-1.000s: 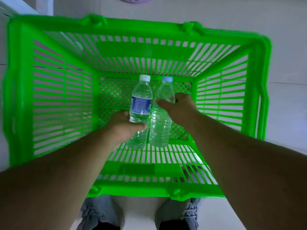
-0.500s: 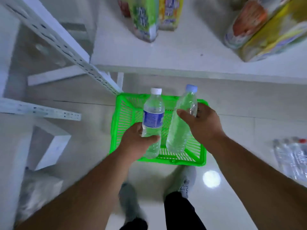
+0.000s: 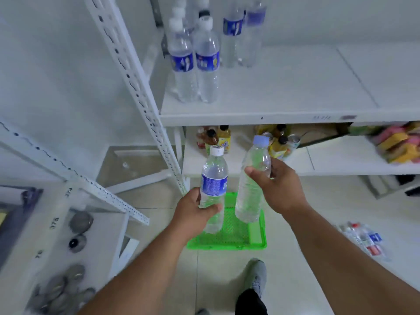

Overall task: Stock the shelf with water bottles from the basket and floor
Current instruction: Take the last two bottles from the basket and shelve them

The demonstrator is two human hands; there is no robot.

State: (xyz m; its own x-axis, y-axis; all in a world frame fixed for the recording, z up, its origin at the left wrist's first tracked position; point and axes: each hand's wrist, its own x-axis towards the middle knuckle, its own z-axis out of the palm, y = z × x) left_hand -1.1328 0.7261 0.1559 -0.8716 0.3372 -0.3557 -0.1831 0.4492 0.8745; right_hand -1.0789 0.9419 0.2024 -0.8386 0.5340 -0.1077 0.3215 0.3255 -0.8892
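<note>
Left hand point(image 3: 193, 214) clenched on labelled bottle point(image 3: 213, 189), right hand point(image 3: 279, 189) on plain bottle point(image 3: 252, 185), both above the basket point(image 3: 256, 237); advise setting them upright on the shelf point(image 3: 295, 92) right of the standing bottles point(image 3: 195, 62) (keep grip low).

Green basket point(image 3: 256, 235) partly hidden behind held bottles; floor bottles point(image 3: 363, 239) blurred (labels unreadable).

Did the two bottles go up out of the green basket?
Yes. The left hand and right hand have lifted the labelled bottle and plain bottle up, clear of the basket on the floor, toward the shelf.
</note>
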